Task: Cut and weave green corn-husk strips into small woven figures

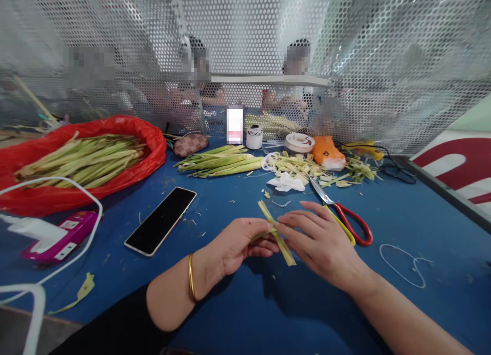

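One perforated metal partition [249, 17] rises behind one blue tabletop [326, 319], and two people [295, 102] sit blurred beyond its holes. On the left lies one open red plastic bag [155, 140] filled with long leaf strips [86, 158], too many to count. The person's two hands meet near the middle: the left hand [245, 242] pinches one pale green leaf strip [283, 245] between thumb and fingers, while the right hand [322, 242] reaches over with fingers slightly spread, their tips at the strip; its thumb is hidden, so whether it pinches too cannot be told. The strip slants above the tabletop between both hands, crossed by what looks like a second piece. Beyond them lies one bundle of green leaves [222, 163]. One pair of red-handled scissors [355, 224] rests just beside the right hand. There are two smartphones, one lying dark [161, 222] and one upright and lit [235, 125], then one magenta power strip [72, 237], one orange tissue pack [328, 151], one checkered pouch [191, 145], one crumpled white tissue [286, 182] and one gold bangle [191, 277] on the left wrist.
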`<act>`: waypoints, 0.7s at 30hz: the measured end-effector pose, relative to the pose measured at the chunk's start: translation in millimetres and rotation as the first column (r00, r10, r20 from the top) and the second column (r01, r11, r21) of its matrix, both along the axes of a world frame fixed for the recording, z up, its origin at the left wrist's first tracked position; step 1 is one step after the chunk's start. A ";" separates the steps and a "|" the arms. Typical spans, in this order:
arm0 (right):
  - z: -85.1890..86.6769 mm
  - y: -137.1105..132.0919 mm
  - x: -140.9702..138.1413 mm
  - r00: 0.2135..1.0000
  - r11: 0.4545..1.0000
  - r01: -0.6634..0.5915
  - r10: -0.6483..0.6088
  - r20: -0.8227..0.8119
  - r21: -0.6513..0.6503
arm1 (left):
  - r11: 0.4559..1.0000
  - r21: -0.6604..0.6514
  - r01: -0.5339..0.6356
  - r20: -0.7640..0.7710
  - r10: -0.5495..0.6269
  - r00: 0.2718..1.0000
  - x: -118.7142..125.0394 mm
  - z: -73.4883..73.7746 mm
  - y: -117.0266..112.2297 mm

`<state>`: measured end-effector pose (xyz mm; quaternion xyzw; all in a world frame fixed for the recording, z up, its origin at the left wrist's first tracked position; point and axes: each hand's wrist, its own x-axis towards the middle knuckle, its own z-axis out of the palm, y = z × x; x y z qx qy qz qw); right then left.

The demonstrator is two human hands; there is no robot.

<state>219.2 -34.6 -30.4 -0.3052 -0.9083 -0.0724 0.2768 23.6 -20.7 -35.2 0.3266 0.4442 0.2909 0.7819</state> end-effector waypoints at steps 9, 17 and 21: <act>-9.0 -1.6 -6.8 0.988 0.999 -0.018 0.011 -0.154 -0.043 | 0.999 0.045 0.012 -0.064 -0.009 0.998 2.6 3.2 -4.3; -13.5 -8.7 -15.4 0.856 0.819 0.048 -0.329 -0.399 -0.572 | 0.968 0.220 0.123 -0.202 -0.078 0.976 5.0 3.4 -9.3; -12.9 -7.6 -14.6 0.801 0.639 -0.043 -0.437 -0.409 -0.768 | 0.953 0.243 0.181 -0.244 -0.120 0.962 4.4 3.1 -9.3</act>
